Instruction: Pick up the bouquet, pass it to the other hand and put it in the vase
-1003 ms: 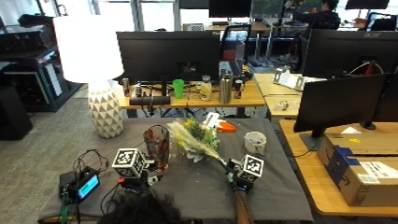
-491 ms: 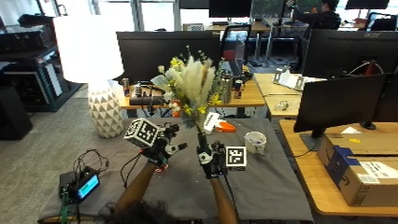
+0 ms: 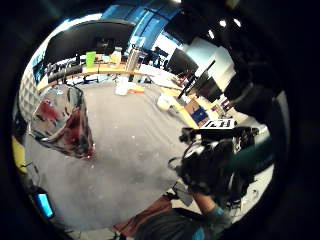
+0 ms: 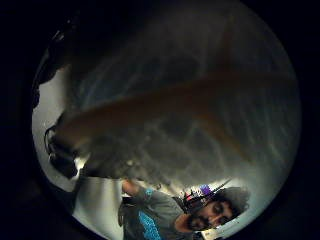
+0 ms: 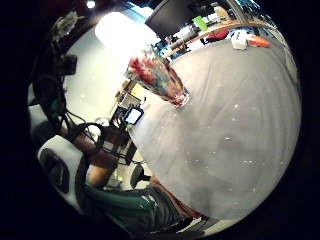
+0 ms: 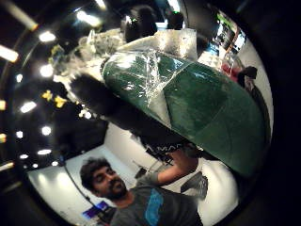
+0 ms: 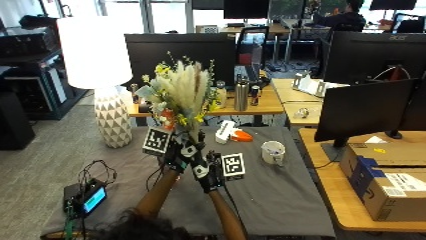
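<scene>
At lower centre of the outside view, we see the right hand (image 7: 212,172) and the left hand (image 7: 175,152) side by side above the grey table (image 7: 279,200), both grasping the bouquet's stem. The bouquet (image 7: 181,97) stands upright above them at centre frame. The vase (image 3: 65,122) shows only in the palm views, standing on the table. Farther back, at upper left, stands a white lamp (image 7: 96,60).

Bouquet (image 6: 188,94) in glossy clear film

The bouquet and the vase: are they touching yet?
Apart. The right little finger side palm view shows the vase standing alone on the grey table; the outside view shows the bouquet held high.
</scene>
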A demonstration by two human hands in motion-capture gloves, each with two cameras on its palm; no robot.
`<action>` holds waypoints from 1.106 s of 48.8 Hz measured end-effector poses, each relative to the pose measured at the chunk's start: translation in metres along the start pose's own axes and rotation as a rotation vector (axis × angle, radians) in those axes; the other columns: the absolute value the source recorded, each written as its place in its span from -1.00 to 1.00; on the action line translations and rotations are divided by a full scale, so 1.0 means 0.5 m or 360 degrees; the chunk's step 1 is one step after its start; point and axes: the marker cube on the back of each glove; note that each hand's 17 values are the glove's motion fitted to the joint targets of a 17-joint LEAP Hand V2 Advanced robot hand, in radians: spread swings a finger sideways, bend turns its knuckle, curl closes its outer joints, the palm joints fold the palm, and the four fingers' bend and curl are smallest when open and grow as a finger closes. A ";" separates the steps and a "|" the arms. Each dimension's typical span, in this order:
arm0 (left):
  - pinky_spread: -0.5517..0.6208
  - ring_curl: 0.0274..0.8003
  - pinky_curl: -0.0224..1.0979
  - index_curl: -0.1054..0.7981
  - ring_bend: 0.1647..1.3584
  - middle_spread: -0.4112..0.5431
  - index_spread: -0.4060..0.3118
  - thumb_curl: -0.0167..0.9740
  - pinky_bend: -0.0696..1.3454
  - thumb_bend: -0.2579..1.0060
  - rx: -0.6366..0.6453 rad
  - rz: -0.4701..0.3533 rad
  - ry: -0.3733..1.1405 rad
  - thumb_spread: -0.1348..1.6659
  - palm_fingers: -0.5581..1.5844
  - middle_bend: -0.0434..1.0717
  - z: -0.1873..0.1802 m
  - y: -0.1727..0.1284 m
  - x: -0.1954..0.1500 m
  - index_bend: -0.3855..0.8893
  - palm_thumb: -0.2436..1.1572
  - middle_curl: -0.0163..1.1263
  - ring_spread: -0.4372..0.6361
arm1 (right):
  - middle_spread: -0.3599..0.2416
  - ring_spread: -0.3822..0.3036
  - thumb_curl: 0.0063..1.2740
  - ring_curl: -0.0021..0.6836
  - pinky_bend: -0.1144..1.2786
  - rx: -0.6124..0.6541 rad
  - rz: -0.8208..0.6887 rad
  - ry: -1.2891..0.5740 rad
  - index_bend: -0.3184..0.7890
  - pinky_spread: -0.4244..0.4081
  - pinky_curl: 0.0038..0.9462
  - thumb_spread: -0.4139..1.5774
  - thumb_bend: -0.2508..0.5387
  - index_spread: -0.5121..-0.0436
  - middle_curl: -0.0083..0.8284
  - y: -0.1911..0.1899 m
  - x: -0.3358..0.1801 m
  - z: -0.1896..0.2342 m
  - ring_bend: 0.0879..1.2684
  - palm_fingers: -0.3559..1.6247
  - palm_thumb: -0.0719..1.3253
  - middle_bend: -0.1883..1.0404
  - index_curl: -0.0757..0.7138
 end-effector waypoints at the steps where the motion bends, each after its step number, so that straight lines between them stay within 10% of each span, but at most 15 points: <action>1: -0.09 -0.21 -0.21 -0.23 -0.29 -0.33 0.04 -0.28 -0.22 -0.58 0.0029 -0.0026 0.0006 0.20 0.26 -0.56 -0.002 0.002 -0.003 -0.27 -0.01 -0.32 -0.23 | -0.39 -0.45 0.03 0.53 0.15 -0.0010 0.0043 -0.0023 0.02 -0.69 0.00 0.16 -0.43 0.20 0.45 0.002 0.002 0.008 0.44 0.77 0.45 0.53 0.66; 6: -0.32 -0.22 -0.22 -0.21 -0.32 -0.52 -0.21 -0.23 -0.21 -0.55 0.0085 0.0126 -0.0059 0.21 0.46 -0.53 -0.014 -0.004 -0.045 -0.21 0.16 -0.30 -0.45 | -0.39 -0.45 0.04 0.53 0.15 -0.0041 0.0046 -0.0059 0.02 -0.69 0.00 0.16 -0.43 0.20 0.45 0.001 0.019 0.035 0.44 0.77 0.45 0.53 0.68; 10: -0.49 -0.18 -0.21 -0.15 -0.34 -0.66 -0.40 -0.18 -0.20 -0.51 0.0082 -0.0218 0.0176 0.23 0.66 -0.42 -0.010 0.014 -0.051 -0.16 0.29 -0.25 -0.64 | -0.39 -0.45 0.05 0.54 0.15 -0.0069 -0.0070 -0.0088 0.01 -0.69 0.00 0.16 -0.43 0.20 0.45 -0.010 0.037 0.053 0.46 0.77 0.45 0.54 0.69; 16: -0.71 -0.06 -0.20 -0.09 -0.19 -0.84 -0.59 -0.21 -0.21 -0.59 0.0095 -0.0397 0.0321 0.33 0.91 0.02 -0.012 0.024 -0.039 -0.13 0.23 -0.10 -0.82 | -0.38 -0.45 0.05 0.54 0.14 -0.0128 -0.0033 -0.0047 0.01 -0.68 -0.01 0.15 -0.43 0.20 0.46 -0.015 0.044 0.071 0.46 0.76 0.45 0.54 0.71; 23: -0.79 0.08 -0.17 0.04 0.03 -0.92 -0.74 -0.29 -0.13 -0.63 0.0067 -0.0295 0.0245 0.43 0.91 0.23 -0.047 -0.003 -0.033 -0.06 0.14 0.01 -0.87 | -0.36 -0.44 0.05 0.50 0.09 -0.0443 0.0198 0.0219 -0.05 -0.63 -0.04 0.15 -0.44 0.18 0.44 0.007 0.023 0.058 0.41 0.68 0.45 0.51 0.70; 35: -0.82 0.19 -0.12 0.21 0.18 -0.95 -0.84 -0.39 0.00 -0.63 0.0247 -0.0316 0.0225 0.48 0.85 0.40 -0.179 -0.098 0.018 0.00 0.03 0.09 -0.90 | -0.14 -0.14 -0.03 0.28 -0.13 -0.0852 0.0378 0.1053 -0.17 0.13 -0.10 0.32 -0.40 0.08 0.24 0.035 0.017 -0.051 -0.09 0.19 0.41 0.15 0.55; 46: -0.82 0.21 -0.11 0.32 0.23 -0.96 -0.86 -0.43 0.05 -0.62 0.0490 0.0146 -0.0065 0.49 0.82 0.44 -0.347 -0.178 0.029 0.02 0.01 0.12 -0.90 | 0.17 0.40 -0.12 0.00 -0.10 -0.0452 0.0496 0.1568 -0.16 0.61 -0.14 0.49 -0.43 -0.08 0.04 0.010 -0.002 -0.222 -0.59 -0.12 0.29 -0.21 0.39; 54: -0.83 0.22 -0.11 0.37 0.25 -0.96 -0.86 -0.45 0.07 -0.62 0.0676 -0.0273 0.0170 0.49 0.81 0.45 -0.408 -0.176 -0.030 0.02 -0.01 0.13 -0.89 | 0.29 0.58 -0.17 -0.10 -0.09 -0.0246 0.0505 0.1659 -0.15 0.74 -0.18 0.54 -0.42 -0.16 -0.03 0.017 -0.052 -0.287 -0.72 -0.17 0.24 -0.35 0.28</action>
